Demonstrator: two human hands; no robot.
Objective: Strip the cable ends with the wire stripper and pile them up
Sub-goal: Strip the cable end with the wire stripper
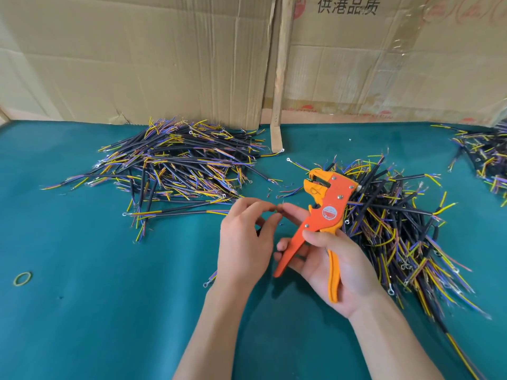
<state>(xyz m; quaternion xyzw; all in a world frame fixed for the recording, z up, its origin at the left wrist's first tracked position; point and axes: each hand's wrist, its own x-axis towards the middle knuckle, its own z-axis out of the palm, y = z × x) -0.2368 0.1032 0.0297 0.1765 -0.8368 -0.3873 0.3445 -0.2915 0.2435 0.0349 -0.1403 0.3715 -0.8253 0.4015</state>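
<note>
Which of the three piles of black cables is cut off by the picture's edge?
The far-right pile of black cables; the pile on the left and the pile behind the orange wire stripper show fully.

A small workshop: cable piles [175, 160] on green bench [82, 311], cardboard backdrop [137, 58].

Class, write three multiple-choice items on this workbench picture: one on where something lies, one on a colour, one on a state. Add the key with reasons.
1. Where does the rubber band lie?
A. Far left on the mat
B. On the right pile
C. Inside the stripper

2. What colour is the mat?
A. Red
B. Teal
C. White

3. What does the right hand hold?
A. Nothing
B. A rubber band
C. The wire stripper

Key: 1 A, it lies alone near the left edge. 2 B, the bare cloth is teal. 3 C, its fingers curl round the orange handles.
</note>
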